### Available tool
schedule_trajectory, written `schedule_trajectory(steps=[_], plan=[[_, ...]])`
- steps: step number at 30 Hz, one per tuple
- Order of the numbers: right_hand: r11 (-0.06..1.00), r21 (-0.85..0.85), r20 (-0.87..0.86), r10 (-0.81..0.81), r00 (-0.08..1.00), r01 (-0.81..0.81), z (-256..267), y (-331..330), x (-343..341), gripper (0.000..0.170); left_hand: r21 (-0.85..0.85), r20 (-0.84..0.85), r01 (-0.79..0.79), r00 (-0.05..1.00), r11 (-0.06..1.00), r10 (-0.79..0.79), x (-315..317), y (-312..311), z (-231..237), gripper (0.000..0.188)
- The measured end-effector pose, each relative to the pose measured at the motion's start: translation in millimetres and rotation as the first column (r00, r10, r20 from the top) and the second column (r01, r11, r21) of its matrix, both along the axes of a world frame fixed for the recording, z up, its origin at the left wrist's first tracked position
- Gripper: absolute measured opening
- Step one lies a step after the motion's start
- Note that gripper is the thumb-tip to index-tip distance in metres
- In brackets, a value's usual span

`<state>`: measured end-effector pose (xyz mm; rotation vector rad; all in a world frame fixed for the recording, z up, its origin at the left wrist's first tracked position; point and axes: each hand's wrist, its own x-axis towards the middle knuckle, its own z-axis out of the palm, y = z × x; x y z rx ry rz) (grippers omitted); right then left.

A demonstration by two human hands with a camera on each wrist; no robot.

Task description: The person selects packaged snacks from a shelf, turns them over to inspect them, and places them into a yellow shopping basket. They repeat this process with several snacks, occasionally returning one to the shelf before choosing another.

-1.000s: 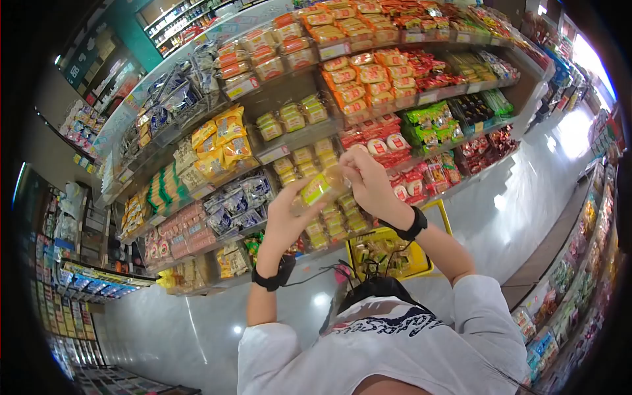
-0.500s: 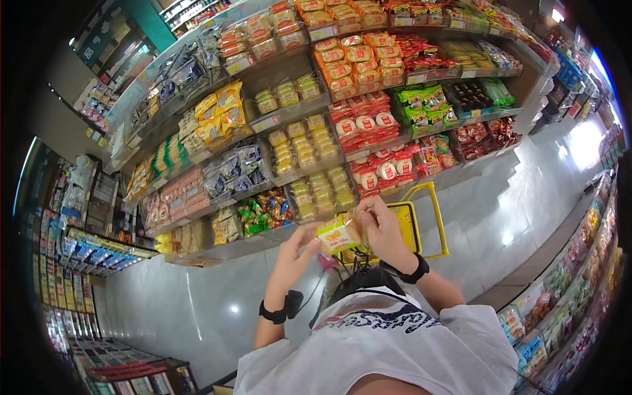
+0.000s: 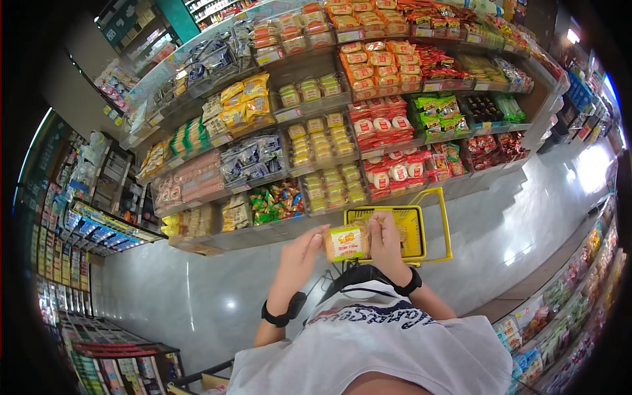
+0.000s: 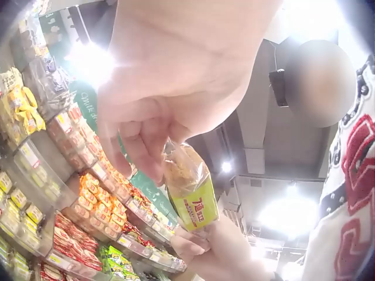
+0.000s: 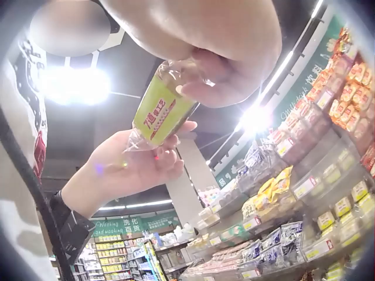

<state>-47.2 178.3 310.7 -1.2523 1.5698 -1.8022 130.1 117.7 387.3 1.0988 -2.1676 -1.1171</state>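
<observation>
A clear-wrapped bun with a yellow-green label [image 3: 346, 243] is held level between both hands in front of the shirt. The left hand [image 3: 297, 262] pinches the wrapper's left end with thumb and fingers; the right hand [image 3: 388, 249] pinches its right end. Seen from the left wrist, the package [image 4: 191, 193] hangs from the left fingertips, the right hand [image 4: 220, 249] at its far end. In the right wrist view the green label [image 5: 157, 112] faces the camera, with the left hand [image 5: 132, 167] at the lower end.
A yellow basket [image 3: 413, 232] with a raised handle stands beyond the right hand. Tiered shelves [image 3: 316, 108] of packaged snacks curve across the front. More racks [image 3: 110, 355] stand at the lower left and a snack shelf [image 3: 566, 296] at the right. Grey floor [image 3: 197, 296] lies between.
Both hands have come down from before the shelves towards the body with the package. Its label has turned to face the head camera, and the basket is now less covered.
</observation>
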Motion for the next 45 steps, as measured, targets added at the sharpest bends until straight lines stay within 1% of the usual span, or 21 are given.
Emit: schedule_trajectory(steps=[3, 6, 9, 12, 15, 18, 21, 24, 27, 30, 33, 34, 36, 37, 39, 40, 43, 45], plan=[[0.998, 0.009, 0.113, 0.056, 0.992, -0.057, 10.0, -6.1, 22.3, 0.009, -0.185, -0.088, -0.080, 0.994, 0.979, 0.064, 17.7, 1.8, -1.7, 0.029], [0.995, 0.003, 0.065, 0.098, 0.993, -0.099, 14.3, -9.5, 52.1, 0.008, -0.205, -0.114, -0.152, 0.985, 0.967, 0.131, 46.0, -0.4, -9.9, 0.029], [0.967, 0.083, 0.208, 0.218, 0.954, -0.239, 23.9, -4.0, 84.0, 0.008, -0.286, -0.124, -0.170, 0.982, 0.943, 0.140, 77.9, 1.4, -11.4, 0.030], [0.958, 0.083, 0.148, 0.262, 0.954, -0.276, 34.2, 0.3, 109.9, 0.008, -0.229, -0.107, -0.198, 0.978, 0.953, 0.178, 107.0, 9.6, -7.4, 0.032], [0.945, 0.105, 0.167, 0.291, 0.942, -0.310, 31.6, 1.7, 133.1, 0.009, -0.234, -0.157, -0.197, 0.974, 0.952, 0.163, 131.1, 11.0, -14.7, 0.032], [0.948, -0.019, 0.198, 0.316, 0.928, -0.319, 16.8, 1.2, 156.2, 0.019, -0.164, -0.144, -0.182, 0.977, 0.969, 0.159, 151.3, 15.1, -13.9, 0.032], [0.953, -0.002, 0.224, 0.294, 0.929, -0.302, 17.8, 8.1, 175.1, 0.022, -0.036, -0.061, -0.158, 0.986, 0.987, 0.156, 171.2, 18.1, -12.1, 0.031], [0.954, 0.057, 0.303, 0.266, 0.915, -0.296, 15.9, 16.5, 188.8, 0.014, 0.006, -0.058, -0.133, 0.989, 0.991, 0.133, 187.8, 18.9, -19.7, 0.031], [0.973, 0.028, 0.442, 0.193, 0.876, -0.229, 27.8, 25.4, 205.3, 0.017, 0.040, -0.142, -0.110, 0.983, 0.993, 0.115, 198.2, 23.4, -25.3, 0.033], [0.981, 0.011, 0.390, 0.174, 0.904, -0.193, 22.4, 28.6, 207.7, 0.020, 0.003, -0.149, -0.070, 0.986, 0.998, 0.070, 207.5, 28.7, -22.2, 0.039], [0.979, 0.014, 0.399, 0.181, 0.899, -0.203, 29.2, 30.8, 213.3, 0.019, 0.003, -0.234, -0.001, 0.972, 1.000, 0.002, 215.5, 31.2, -25.5, 0.046], [0.978, 0.028, 0.396, 0.179, 0.900, -0.207, 30.6, 33.3, 215.6, 0.019, 0.017, -0.206, -0.003, 0.979, 1.000, 0.006, 217.9, 32.1, -24.6, 0.048], [0.983, 0.022, 0.264, 0.168, 0.950, -0.180, 34.5, 38.4, 223.6, 0.018, 0.036, -0.157, -0.005, 0.988, 0.999, 0.011, 219.8, 31.8, -22.1, 0.051], [0.986, 0.016, 0.192, 0.158, 0.969, -0.165, 35.7, 39.9, 226.1, 0.018, 0.033, -0.163, -0.015, 0.986, 0.999, 0.020, 219.2, 32.2, -21.9, 0.054], [0.978, 0.082, 0.232, 0.166, 0.958, -0.190, 35.0, 44.8, 229.1, 0.018, 0.028, -0.176, -0.032, 0.984, 0.999, 0.036, 218.9, 34.7, -22.7, 0.058], [0.972, 0.115, 0.254, 0.169, 0.952, -0.203, 34.7, 46.6, 230.1, 0.017, 0.046, -0.174, -0.030, 0.984, 0.998, 0.038, 219.7, 34.6, -22.9, 0.058], [0.979, 0.101, 0.274, 0.144, 0.951, -0.177, 32.7, 47.8, 232.1, 0.017, 0.100, -0.169, -0.034, 0.984, 0.994, 0.051, 223.0, 35.8, -23.8, 0.053], [0.983, 0.083, 0.238, 0.139, 0.961, -0.162, 26.6, 46.5, 234.7, 0.018, 0.134, -0.168, -0.046, 0.983, 0.990, 0.069, 226.8, 37.8, -25.2, 0.047]])
